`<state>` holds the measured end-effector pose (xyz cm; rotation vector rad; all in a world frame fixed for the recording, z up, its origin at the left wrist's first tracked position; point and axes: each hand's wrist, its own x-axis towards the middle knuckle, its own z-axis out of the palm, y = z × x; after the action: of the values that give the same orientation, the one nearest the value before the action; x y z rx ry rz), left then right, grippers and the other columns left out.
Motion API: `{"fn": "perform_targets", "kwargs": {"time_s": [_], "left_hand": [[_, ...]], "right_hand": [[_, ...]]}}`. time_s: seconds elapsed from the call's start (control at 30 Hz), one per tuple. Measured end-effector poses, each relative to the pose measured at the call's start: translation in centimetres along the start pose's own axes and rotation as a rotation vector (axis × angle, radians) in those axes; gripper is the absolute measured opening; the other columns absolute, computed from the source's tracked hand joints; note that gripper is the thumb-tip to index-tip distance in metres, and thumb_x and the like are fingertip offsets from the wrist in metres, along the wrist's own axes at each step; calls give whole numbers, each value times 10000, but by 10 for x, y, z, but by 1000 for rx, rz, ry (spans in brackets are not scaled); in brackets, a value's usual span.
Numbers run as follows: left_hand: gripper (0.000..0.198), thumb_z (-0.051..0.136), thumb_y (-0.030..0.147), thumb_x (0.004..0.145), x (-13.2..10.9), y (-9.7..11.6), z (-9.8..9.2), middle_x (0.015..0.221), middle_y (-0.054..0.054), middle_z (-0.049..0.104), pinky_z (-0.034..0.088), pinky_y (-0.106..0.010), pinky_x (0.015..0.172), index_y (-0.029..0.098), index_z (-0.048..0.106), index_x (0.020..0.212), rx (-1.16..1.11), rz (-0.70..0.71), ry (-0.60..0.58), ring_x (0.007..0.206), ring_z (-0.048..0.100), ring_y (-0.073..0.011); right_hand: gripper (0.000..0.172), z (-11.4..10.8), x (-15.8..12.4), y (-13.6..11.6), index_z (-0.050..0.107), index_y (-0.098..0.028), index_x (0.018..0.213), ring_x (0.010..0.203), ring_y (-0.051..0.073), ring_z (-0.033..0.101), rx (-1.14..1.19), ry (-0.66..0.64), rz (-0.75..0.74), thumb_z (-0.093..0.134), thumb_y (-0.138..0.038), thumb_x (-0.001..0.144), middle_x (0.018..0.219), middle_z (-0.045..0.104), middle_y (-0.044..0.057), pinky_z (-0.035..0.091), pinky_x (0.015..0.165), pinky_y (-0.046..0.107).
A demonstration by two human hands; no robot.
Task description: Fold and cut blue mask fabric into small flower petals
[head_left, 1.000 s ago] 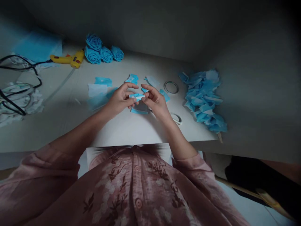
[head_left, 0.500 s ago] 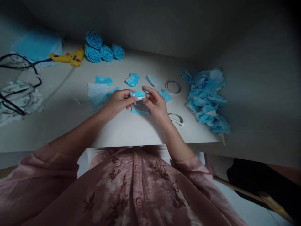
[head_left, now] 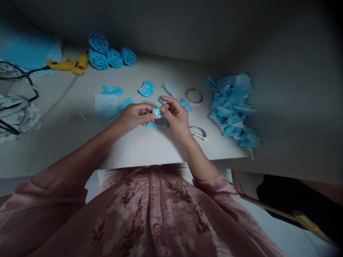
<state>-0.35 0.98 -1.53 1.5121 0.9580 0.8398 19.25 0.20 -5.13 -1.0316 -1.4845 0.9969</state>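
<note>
My left hand and my right hand meet over the white table and pinch a small blue fabric piece between their fingertips. The piece looks folded short between the thumbs and forefingers. Under the hands lies another flat blue piece. More blue scraps lie just beyond the hands. A pair of scissors rests right of my right wrist.
Several blue fabric roses and a yellow glue gun sit at the back left, with black cables. A heap of cut blue pieces lies at the right edge. A tape ring lies behind my right hand.
My hands have closed in on each other and the blue piece between them is now shorter, folded or rolled. The view shifted slightly.
</note>
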Motion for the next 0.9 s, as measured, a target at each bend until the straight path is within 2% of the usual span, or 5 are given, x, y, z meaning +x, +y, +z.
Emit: {"fn": "perform_targets", "kwargs": {"time_s": [0.27,0.47,0.57,0.7,0.9], "left_hand": [[141,776,283,787,0,1,0,626,6,655,442,-224,548,180,691,744,-26,-27,109,553,548,-96],[123,764,244,784,1,4,0,592,9,622,441,-231,540,176,684,719,-77,-38,210,541,529,-96],[148,781,264,794,1,4,0,603,8,625,442,-228,543,177,677,734,-105,-45,257,543,531,-94],[207,777,315,823,3,2,0,613,5,624,431,-223,534,179,657,723,-147,-27,239,544,537,-93],[225,748,389,857,2,1,3,648,-1,647,417,-233,511,182,672,808,-167,-61,110,534,549,-103]], "right_hand": [[555,1,-3,1,670,-256,1328,757,150,600,-6,-32,-24,703,-649,938,871,675,0,547,707,321],[520,-1,-3,-2,614,-312,1446,1055,227,718,-30,11,33,532,-632,1045,1176,768,82,629,894,424],[543,-2,-2,-1,604,-317,1460,1048,226,715,-9,16,41,560,-647,1030,1167,749,76,636,904,431],[663,0,-2,3,624,-276,1443,855,184,658,57,-16,19,743,-660,915,929,677,21,618,858,380],[675,3,-3,3,618,-287,1432,815,183,634,79,-57,48,759,-670,894,887,660,7,593,779,347]]}}
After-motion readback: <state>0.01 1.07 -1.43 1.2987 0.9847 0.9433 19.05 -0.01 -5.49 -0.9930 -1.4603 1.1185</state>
